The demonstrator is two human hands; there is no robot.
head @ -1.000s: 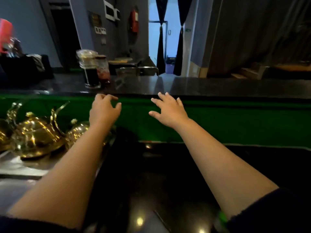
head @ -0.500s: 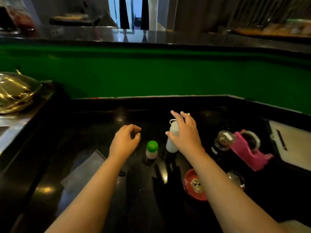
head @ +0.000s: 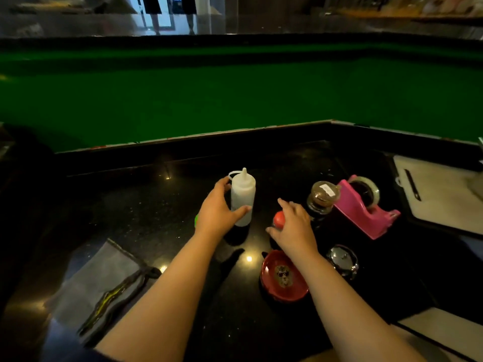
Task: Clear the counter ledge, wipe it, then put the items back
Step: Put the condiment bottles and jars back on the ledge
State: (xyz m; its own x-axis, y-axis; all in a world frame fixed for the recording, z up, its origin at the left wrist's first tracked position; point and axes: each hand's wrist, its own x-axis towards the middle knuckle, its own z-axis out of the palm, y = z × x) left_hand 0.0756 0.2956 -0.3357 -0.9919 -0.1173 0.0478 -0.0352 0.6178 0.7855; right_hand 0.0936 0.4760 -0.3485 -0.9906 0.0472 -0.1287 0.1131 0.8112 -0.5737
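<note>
Two hands busy: left hand (head: 217,215) wraps the white squeeze bottle (head: 242,197) upright on the black counter (head: 146,205), right hand (head: 294,226) clutches a red-capped bottle (head: 278,218). Crowded spot; the jar (head: 322,198) just beside could topple.

I stand behind the service counter of a bar or small eatery — not a home kitchen. The worktop (head: 146,212) under my arms is polished black stone, and behind it rises a green front panel (head: 235,95) topped by a dark raised ledge (head: 235,39) facing the customer side. On the worktop sit trade things: a white squeeze bottle (head: 243,194) with a nozzle, a glass jar (head: 322,198) with a labelled lid, a pink tape dispenser (head: 366,207), a red ashtray (head: 283,279), a metal call bell (head: 342,259) and a grey cloth (head: 102,286). Beyond the ledge I see an open, dim room — a bright doorway (head: 167,11) with dark curtains.
</note>
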